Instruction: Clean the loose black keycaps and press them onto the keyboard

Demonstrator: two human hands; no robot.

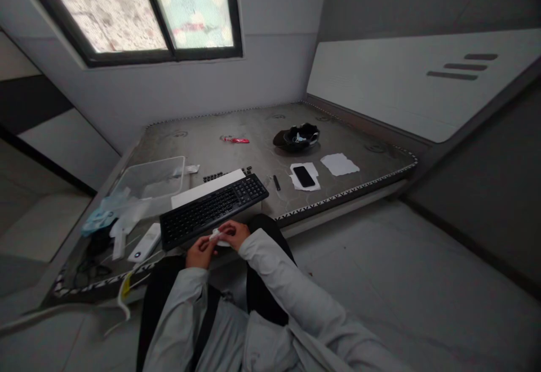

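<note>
My left hand (200, 252) and my right hand (234, 233) meet just in front of a black keyboard (211, 209). Between them they pinch a small white piece (214, 234) that looks like tissue or cloth; its exact kind is too small to tell. Both hands have their fingers closed on it. The keyboard lies at a slant, its number pad at the right end, with a white flat strip (203, 190) behind it. Several small black keycaps (213, 176) lie in rows beyond that strip.
A clear plastic box (146, 175) stands at the left, near a white power strip (146, 242) and cables. Right of the keyboard are a small black stick (276, 182), a phone (304, 176) on white paper, another paper sheet (339, 164) and a dark cap (291, 138). A red packet (239, 141) lies farther back.
</note>
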